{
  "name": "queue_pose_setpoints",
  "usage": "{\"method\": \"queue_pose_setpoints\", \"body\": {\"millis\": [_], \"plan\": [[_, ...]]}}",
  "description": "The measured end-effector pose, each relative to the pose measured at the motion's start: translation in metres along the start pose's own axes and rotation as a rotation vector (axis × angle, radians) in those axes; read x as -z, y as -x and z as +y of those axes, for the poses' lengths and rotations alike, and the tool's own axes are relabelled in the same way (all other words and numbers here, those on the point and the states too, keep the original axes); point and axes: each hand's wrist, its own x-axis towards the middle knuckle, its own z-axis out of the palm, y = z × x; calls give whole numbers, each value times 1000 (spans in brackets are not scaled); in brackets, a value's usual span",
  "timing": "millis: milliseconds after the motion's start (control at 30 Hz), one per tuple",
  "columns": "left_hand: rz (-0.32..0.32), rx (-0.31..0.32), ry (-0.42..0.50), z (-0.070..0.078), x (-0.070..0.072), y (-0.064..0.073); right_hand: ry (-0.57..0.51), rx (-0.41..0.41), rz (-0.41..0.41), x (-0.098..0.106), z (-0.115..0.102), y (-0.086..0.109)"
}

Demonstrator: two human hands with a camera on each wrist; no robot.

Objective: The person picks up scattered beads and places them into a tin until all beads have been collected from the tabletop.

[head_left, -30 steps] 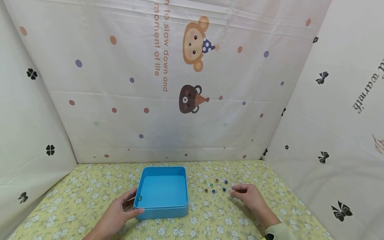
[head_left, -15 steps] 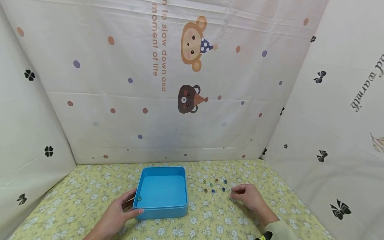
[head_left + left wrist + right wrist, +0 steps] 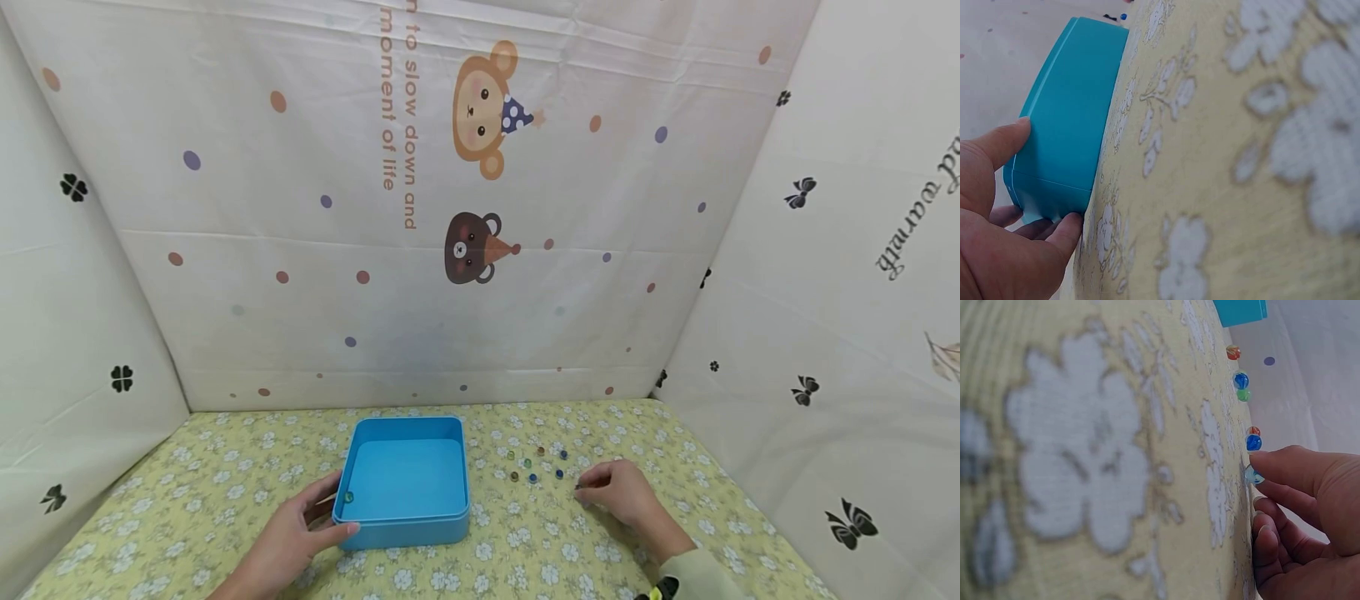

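Observation:
A blue square box [image 3: 405, 479] stands on the flowered yellow cloth [image 3: 225, 492], with one marble [image 3: 348, 497] inside near its left wall. My left hand [image 3: 324, 510] grips the box's near left corner, thumb on the front wall and fingers on the left wall. The left wrist view shows the same hold of the left hand [image 3: 1041, 181] on the box [image 3: 1079, 106]. Several loose marbles [image 3: 532, 478] lie right of the box. My right hand [image 3: 583, 487] rests on the cloth beside them. In the right wrist view the right hand [image 3: 1259, 487] pinches a pale blue marble [image 3: 1254, 476] at its fingertips.
White printed fabric walls [image 3: 450, 250] close in the back and both sides. The cloth reaches to those walls. In the right wrist view, blue, green and orange marbles [image 3: 1240, 380] line up between my fingertips and the box corner [image 3: 1241, 309].
My right hand has drawn slightly back toward me, its fingertips now low on the cloth at a marble. The left hand and the box have not moved.

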Motion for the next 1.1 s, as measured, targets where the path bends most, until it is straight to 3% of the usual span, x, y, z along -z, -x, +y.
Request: {"method": "queue_pose_setpoints", "body": {"millis": [1100], "plan": [[4, 0, 8, 2, -1, 3, 52, 2, 8, -2, -1, -1]]}}
